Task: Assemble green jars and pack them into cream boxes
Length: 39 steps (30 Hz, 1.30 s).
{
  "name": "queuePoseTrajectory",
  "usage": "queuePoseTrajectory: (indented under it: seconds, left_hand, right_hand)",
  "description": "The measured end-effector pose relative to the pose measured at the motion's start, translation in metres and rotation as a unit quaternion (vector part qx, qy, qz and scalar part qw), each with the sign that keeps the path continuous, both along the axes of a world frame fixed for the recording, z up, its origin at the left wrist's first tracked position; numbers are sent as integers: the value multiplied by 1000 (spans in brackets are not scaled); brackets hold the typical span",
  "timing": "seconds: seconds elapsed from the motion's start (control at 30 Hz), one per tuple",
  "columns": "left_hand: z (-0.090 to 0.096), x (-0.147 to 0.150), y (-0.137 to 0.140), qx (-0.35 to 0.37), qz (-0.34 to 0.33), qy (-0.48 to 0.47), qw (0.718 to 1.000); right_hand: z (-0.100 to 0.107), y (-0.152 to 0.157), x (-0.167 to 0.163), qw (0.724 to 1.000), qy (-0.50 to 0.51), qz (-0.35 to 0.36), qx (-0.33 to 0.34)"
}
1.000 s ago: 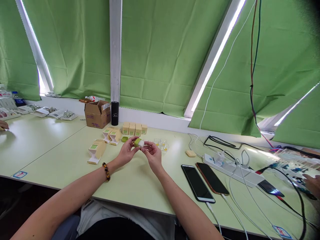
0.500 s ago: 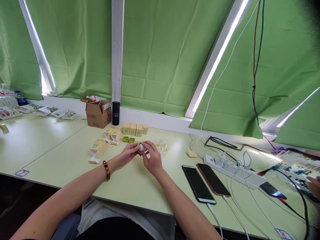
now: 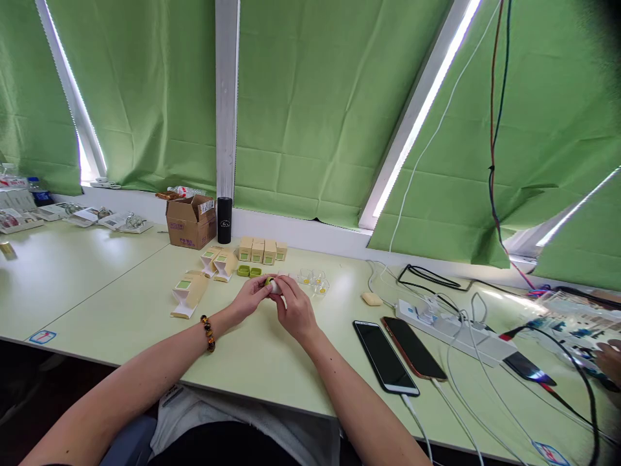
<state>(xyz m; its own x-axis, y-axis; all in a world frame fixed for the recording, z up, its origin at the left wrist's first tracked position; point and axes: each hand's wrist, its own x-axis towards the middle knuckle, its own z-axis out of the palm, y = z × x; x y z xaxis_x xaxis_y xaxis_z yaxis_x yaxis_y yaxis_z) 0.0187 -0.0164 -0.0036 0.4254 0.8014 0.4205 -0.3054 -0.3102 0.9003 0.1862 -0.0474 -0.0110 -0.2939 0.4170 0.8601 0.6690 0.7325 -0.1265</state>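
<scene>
Over the middle of the table, my left hand [image 3: 248, 301] and my right hand [image 3: 297, 312] meet with fingers closed around a small white rounded piece with a green part [image 3: 274, 287]. The left thumb and fingers pinch its green end; the right fingers wrap its white side and partly cover it. Just beyond my left hand lie small green square containers [image 3: 249, 272]. To the right of my fingers stands a group of clear plastic cups [image 3: 313, 279] with yellow spots at their bottoms.
Small beige boxes [image 3: 263, 250] stand behind my hands, with opened ones [image 3: 190, 292] to the left. A cardboard box [image 3: 191, 223] and black cylinder [image 3: 224, 220] are at the back. Two phones [image 3: 385, 357], a power strip [image 3: 456, 333] and loose cables lie right; another person's hand [image 3: 610, 358] shows at the edge.
The white piece has turned slightly in my fingers, and the right fingers have shifted over it, covering more of it. Both hands stay in nearly the same place.
</scene>
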Motion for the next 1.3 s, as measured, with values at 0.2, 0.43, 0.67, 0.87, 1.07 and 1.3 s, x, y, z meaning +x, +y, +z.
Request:
queuePoseTrajectory:
  seconds: [0.2,0.43,0.67,0.87,1.07,1.3]
  left_hand:
    - [-5,4,1,48,65,4,997]
    - [-4,9,-8,94,117,18,988]
    - [-2,6,-11,96,94,11,991]
    - [2,5,-5,68,67,16,995]
    - [-5,4,0,29,52,15,998]
    - [-4,3,-1,26,20,-6,999]
  right_hand:
    - [1,-1,-3,1000,-14,-10,-9]
    - [4,-4,-5,1000,-17,-12,23]
    - [0,-1,-2,999,-1,-12,32]
    - [-1,-1,-2,1000,1,6,11]
    - [-5,1,-6,1000,23,4,-13]
    - [-4,1,-6,999,35,11,-26]
